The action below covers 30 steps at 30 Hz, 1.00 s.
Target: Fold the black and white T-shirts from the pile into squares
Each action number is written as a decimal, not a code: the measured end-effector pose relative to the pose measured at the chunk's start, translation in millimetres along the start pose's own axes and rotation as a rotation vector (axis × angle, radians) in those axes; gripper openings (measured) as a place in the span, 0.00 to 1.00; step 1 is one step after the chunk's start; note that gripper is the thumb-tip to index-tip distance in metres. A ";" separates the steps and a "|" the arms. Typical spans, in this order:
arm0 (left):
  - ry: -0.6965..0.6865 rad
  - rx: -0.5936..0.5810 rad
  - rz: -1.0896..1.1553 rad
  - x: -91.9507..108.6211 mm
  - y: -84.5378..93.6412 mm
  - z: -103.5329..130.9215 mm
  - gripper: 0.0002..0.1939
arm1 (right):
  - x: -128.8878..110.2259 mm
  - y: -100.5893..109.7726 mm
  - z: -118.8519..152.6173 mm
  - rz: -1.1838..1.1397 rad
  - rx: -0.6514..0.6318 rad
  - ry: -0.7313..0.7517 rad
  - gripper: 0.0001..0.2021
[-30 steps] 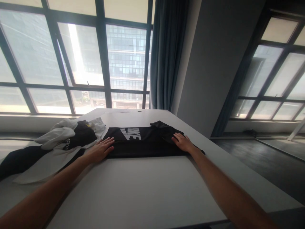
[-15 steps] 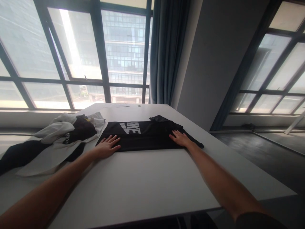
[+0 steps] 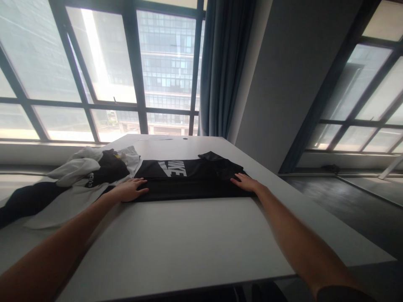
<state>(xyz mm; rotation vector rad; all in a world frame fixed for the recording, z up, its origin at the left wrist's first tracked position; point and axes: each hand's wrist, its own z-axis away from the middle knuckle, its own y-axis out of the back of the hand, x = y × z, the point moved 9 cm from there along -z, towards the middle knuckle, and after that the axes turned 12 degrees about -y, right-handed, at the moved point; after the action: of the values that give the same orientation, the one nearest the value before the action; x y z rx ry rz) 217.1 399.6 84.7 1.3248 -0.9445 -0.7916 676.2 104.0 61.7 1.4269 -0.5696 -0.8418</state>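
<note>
A black shirt [image 3: 192, 186] with grey NIKE lettering lies folded lengthwise on the white table [image 3: 195, 243], one sleeve sticking out at its far right side. On its left end rests my left hand [image 3: 130, 189], palm down with the fingers spread. My right hand [image 3: 245, 183] lies flat on the right end, fingers apart, near the folded sleeve. Neither hand is gripping the cloth.
A rumpled heap of white and black clothes [image 3: 75, 167] lies on the left, close to my left forearm. Behind the table are large windows and a blue-grey curtain [image 3: 220, 71]. The table's right edge slants toward a grey floor [image 3: 340, 195].
My left hand has slid left to the shirt's end and my right hand has slid right. The black piece that stuck out at the right end no longer shows beyond my right hand.
</note>
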 end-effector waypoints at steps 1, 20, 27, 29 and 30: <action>-0.013 -0.001 0.013 -0.2 4.6 2.0 0.41 | 0.5 1.5 1.1 -0.003 -0.014 0.025 0.44; -0.135 0.014 0.188 11.2 26.8 9.4 0.35 | 21.3 30.1 17.1 -0.018 -0.320 -0.015 0.31; 0.049 0.236 -0.104 -16.9 30.2 -0.3 0.33 | 17.5 55.7 4.9 -0.042 0.212 0.025 0.30; 0.112 0.209 -0.098 -30.3 18.4 -6.0 0.34 | 9.8 46.3 -3.2 -0.058 0.279 0.051 0.30; 0.139 0.194 -0.086 -36.1 13.5 -8.5 0.34 | 6.1 39.6 -9.4 -0.054 0.266 0.059 0.30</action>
<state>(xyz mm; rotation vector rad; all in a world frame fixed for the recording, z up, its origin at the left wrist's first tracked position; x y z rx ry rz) 208.8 437.0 94.1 1.5775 -0.8753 -0.6753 693.5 102.8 99.0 1.7104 -0.6176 -0.7847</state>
